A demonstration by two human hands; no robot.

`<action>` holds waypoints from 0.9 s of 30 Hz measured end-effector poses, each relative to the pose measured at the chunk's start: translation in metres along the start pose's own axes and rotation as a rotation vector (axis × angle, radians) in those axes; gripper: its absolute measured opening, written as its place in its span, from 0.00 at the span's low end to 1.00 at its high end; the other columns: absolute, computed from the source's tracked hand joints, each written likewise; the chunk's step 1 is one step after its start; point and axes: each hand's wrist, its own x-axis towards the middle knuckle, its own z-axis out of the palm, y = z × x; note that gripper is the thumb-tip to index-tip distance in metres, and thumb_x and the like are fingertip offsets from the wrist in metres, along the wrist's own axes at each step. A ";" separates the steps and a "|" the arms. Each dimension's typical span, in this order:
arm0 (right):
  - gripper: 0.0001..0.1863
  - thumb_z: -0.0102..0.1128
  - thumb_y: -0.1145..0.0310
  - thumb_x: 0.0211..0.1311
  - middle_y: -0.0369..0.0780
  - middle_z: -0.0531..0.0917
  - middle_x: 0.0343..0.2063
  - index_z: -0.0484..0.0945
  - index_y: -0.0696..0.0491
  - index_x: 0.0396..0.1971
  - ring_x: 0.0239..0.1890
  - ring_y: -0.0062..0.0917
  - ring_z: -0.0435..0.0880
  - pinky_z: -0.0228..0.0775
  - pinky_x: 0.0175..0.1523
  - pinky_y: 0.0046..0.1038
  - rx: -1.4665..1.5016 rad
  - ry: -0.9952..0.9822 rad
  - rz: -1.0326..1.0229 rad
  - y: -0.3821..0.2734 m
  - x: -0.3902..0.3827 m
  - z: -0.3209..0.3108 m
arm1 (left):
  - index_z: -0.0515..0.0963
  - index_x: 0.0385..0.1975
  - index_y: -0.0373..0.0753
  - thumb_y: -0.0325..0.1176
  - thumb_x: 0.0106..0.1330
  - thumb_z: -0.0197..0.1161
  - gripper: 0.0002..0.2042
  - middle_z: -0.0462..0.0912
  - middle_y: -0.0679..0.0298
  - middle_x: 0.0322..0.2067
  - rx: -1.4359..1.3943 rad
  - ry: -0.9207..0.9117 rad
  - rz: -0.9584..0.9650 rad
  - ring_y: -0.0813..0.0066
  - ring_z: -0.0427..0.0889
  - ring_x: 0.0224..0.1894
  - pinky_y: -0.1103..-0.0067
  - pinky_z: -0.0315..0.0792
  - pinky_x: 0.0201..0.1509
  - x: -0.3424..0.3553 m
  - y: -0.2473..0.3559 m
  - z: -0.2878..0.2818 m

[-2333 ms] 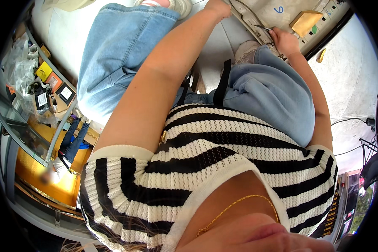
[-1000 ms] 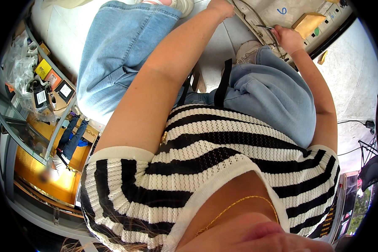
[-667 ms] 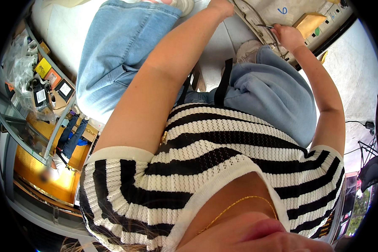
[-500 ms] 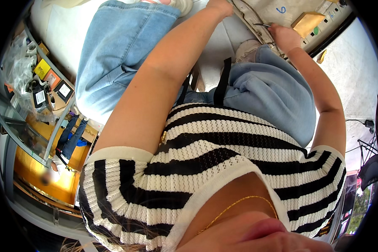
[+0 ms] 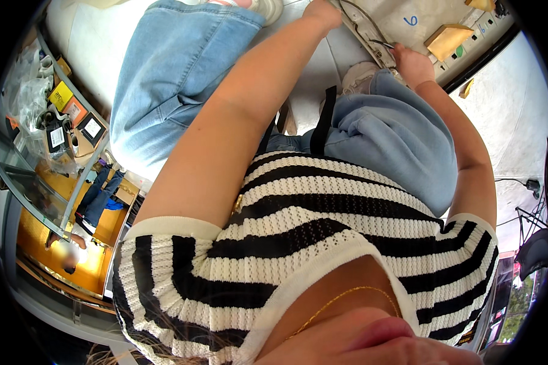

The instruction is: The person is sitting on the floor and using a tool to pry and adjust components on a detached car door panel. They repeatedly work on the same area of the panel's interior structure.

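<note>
A worn beige panel (image 5: 402, 27) with a handwritten blue mark and a row of slots lies at the top right. My right hand (image 5: 414, 66) is closed at its near edge, fingers pinched on a thin dark pointed tool (image 5: 380, 44) whose exact kind I cannot make out. The tool's tip meets the panel's edge channel, where a dark cable (image 5: 362, 15) runs. My left hand (image 5: 326, 13) is at the upper edge of the view, beside the panel's left corner. Its fingers are mostly hidden, so I cannot see what they touch.
A tan block (image 5: 448, 41) sits on the panel near my right hand. My knees in jeans (image 5: 389, 121) flank the work. Glass shelves at left hold boxes (image 5: 76, 112) and plastic bags (image 5: 27, 91). Another person (image 5: 73, 252) is beyond them. A black plug (image 5: 533, 185) lies at right.
The view has shifted slightly, so the panel and my hands appear a little lower and to the right. My right hand keeps the thin tool at the panel's edge. The person in the background has moved.
</note>
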 end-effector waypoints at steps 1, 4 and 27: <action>0.14 0.40 0.56 0.66 0.44 0.81 0.23 0.69 0.51 0.33 0.28 0.39 0.81 0.72 0.32 0.38 0.008 0.000 0.005 -0.001 -0.002 0.000 | 0.78 0.33 0.30 0.36 0.57 0.51 0.15 0.80 0.48 0.35 -0.135 -0.035 -0.090 0.56 0.79 0.42 0.71 0.71 0.46 -0.013 0.007 -0.007; 0.15 0.40 0.55 0.66 0.44 0.81 0.24 0.69 0.51 0.33 0.29 0.40 0.81 0.72 0.33 0.39 -0.016 -0.036 -0.013 -0.007 0.004 -0.004 | 0.79 0.32 0.33 0.37 0.57 0.50 0.15 0.80 0.50 0.36 0.254 0.052 0.211 0.56 0.78 0.42 0.70 0.71 0.47 0.029 -0.036 0.019; 0.16 0.41 0.57 0.65 0.46 0.81 0.27 0.71 0.54 0.32 0.33 0.41 0.80 0.71 0.37 0.41 -0.020 -0.145 -0.103 -0.001 0.014 -0.026 | 0.81 0.31 0.39 0.35 0.54 0.49 0.14 0.81 0.55 0.36 0.518 0.015 0.322 0.60 0.80 0.41 0.70 0.71 0.46 0.039 -0.036 0.028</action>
